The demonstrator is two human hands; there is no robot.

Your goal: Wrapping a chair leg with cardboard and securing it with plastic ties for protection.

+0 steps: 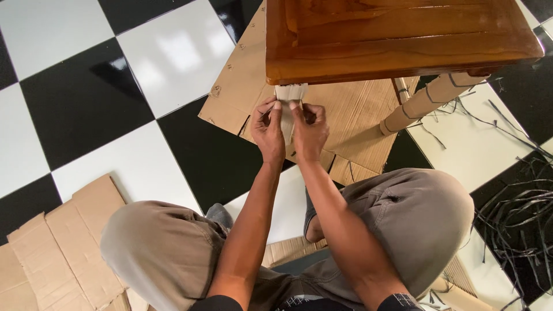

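Hands meet at a cardboard-wrapped table leg [288, 109] under the wooden table [397, 37]: left hand [268, 130] and right hand [309, 133] pinch the wrapping with narrow fingers, above flattened cardboard [236, 86] on the checkered floor [86, 86].

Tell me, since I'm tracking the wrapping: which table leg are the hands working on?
The front leg under the tabletop's near-left corner; both the left hand and right hand pinch its pale wrapping. The other wrapped leg slants away untouched to the right.

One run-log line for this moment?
left hand: on cardboard-wrapped table leg | right hand: same | glossy brown wooden table above
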